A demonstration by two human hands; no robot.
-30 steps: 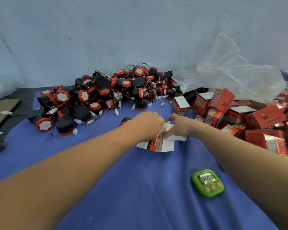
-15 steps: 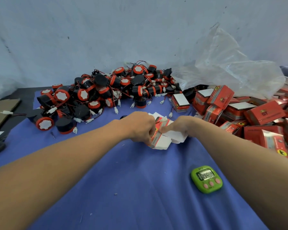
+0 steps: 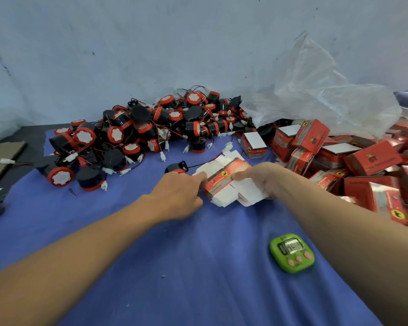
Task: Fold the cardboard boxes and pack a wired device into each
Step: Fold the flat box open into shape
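A red and white cardboard box (image 3: pixel 224 182), partly opened with its white flaps spread, is held just above the blue cloth between both hands. My left hand (image 3: pixel 179 196) grips its left end with curled fingers. My right hand (image 3: pixel 266 180) grips the right end, thumb on the red top face. A single black and red wired device (image 3: pixel 176 167) lies right behind my left hand, its wire running toward the box. A big heap of the same wired devices (image 3: pixel 137 135) fills the back left.
Folded red boxes (image 3: pixel 339 156) are piled at the right, under a crumpled clear plastic bag (image 3: pixel 327 100). A green timer (image 3: pixel 291 252) lies on the blue cloth (image 3: pixel 151 267) near my right forearm. A brown cardboard sheet (image 3: pixel 0 158) sits at the left edge.
The flat box has been lifted off the cloth and pulled open between my hands, which have moved slightly apart. The lone device behind my left hand is now uncovered.
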